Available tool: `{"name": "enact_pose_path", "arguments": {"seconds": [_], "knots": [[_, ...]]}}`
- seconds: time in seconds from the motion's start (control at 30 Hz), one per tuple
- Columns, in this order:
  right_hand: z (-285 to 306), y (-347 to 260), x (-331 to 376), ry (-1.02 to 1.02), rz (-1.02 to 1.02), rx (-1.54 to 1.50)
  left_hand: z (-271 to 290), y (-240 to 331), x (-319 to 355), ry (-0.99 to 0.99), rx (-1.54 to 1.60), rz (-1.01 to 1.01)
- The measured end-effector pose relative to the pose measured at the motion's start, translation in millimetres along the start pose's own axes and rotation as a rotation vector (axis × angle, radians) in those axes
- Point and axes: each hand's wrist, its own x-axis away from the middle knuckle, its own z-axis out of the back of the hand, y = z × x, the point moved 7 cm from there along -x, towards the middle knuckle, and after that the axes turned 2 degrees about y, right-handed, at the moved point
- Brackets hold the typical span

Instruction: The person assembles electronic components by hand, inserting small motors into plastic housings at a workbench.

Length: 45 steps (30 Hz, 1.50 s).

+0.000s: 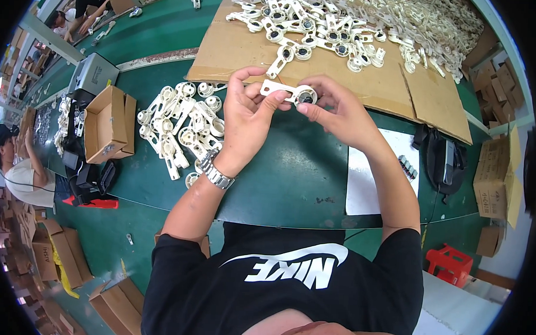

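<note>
Between my two hands, above the green table, is a white plastic part (279,87) with a flat slotted arm and a round end holding a dark disc. My left hand (250,108) pinches the slotted arm between thumb and fingers; a metal-band watch (216,170) is on that wrist. Thumb and fingers of my right hand (338,108) grip the round end. Just beyond my hands, similar parts with dark discs (305,39) lie piled on flattened cardboard (365,82). Left of my left forearm sits a heap of white parts (178,120), many with open rings.
An open cardboard box (107,126) and a grey metal box (94,76) stand at the left. On the right lie a white sheet (367,191) with small cylinders (408,167) and a black bag (448,159). Another person (29,165) works at the far left. A red stool (449,263) stands right.
</note>
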Motion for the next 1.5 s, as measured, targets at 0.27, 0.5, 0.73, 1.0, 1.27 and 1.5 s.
{"name": "enact_pose_path", "arguments": {"seconds": [0.27,0.5,0.73,1.0,1.27,1.5], "knots": [[-2.1,12.6,-1.2,-0.158,-0.157,-0.347,-3.8,-2.4,2.2,-0.082,-0.007,0.032],[-4.1,27.5,-1.0,-0.053,-0.252,-0.289,-8.3,-7.4,4.6,-0.118,-0.038,0.059],[-8.5,25.1,-0.2,0.005,-0.215,-0.173,0.0,-7.5,-1.9,-0.042,-0.023,0.055],[-1.1,-23.8,10.5,0.147,0.262,0.411,4.8,-10.2,-3.4,-0.015,-0.033,0.047],[-8.2,-14.6,10.8,0.24,0.319,0.418,-3.5,-7.9,0.3,-0.025,-0.018,0.052],[-11.2,13.6,1.2,-0.042,-0.178,-0.356,0.1,-4.2,0.3,-0.014,-0.029,0.036]]}}
